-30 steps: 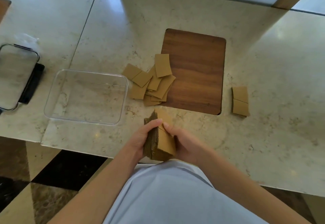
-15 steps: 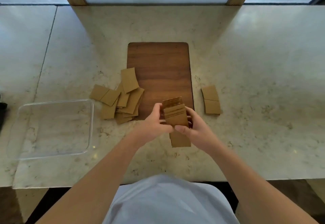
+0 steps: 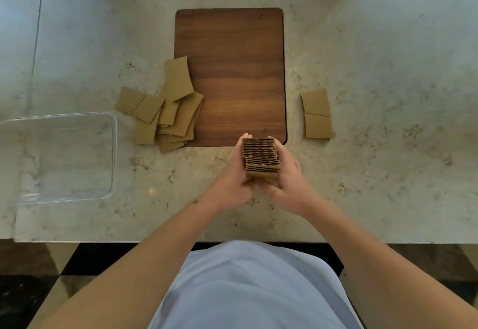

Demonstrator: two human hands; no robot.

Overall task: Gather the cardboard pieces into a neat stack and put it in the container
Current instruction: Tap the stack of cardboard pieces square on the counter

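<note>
A stack of brown cardboard pieces (image 3: 260, 156) stands on edge on the marble counter, just in front of the wooden board (image 3: 232, 70). My left hand (image 3: 232, 178) presses its left side and my right hand (image 3: 287, 178) its right side, so both hold it. A loose pile of several cardboard pieces (image 3: 165, 111) lies overlapping at the board's left edge. Two more pieces (image 3: 316, 114) lie flat to the right of the board. The clear plastic container (image 3: 113, 147) sits empty at the left.
The marble counter's front edge (image 3: 155, 240) runs just below my forearms, with dark floor beyond it. A seam in the counter (image 3: 38, 23) runs at the far left.
The stack has been turned on edge and squared between both hands, set lower on the counter. The view has shifted, so the container sits further left and the dark lidded box is out of frame.
</note>
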